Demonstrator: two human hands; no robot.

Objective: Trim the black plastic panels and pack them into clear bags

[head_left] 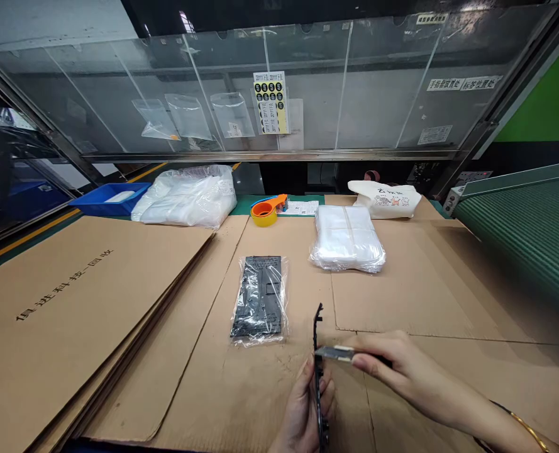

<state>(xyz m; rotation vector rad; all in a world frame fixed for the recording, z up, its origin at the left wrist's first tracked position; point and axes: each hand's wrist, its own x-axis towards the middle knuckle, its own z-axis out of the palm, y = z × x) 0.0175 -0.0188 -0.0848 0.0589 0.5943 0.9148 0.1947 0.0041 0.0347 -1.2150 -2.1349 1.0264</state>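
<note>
My left hand (302, 402) is closed around a thin black plastic panel (319, 377), which it holds up on edge near the front of the table. Between the thumb and fingers of my right hand (387, 362) is a utility knife (338, 353), its blade pointing left and meeting the panel's edge above my left fingers. Beyond them lies a similar black panel in a clear plastic bag (261, 299), flat on the cardboard.
Stacked cardboard sheets (119, 283) cover the left side. At the back stand an orange tape dispenser (267, 211), a bundle of clear bags (348, 236), a large plastic bag (185, 195), a blue tray (107, 200) and a white pouch (387, 200). A green conveyor belt (529, 220) runs along the right.
</note>
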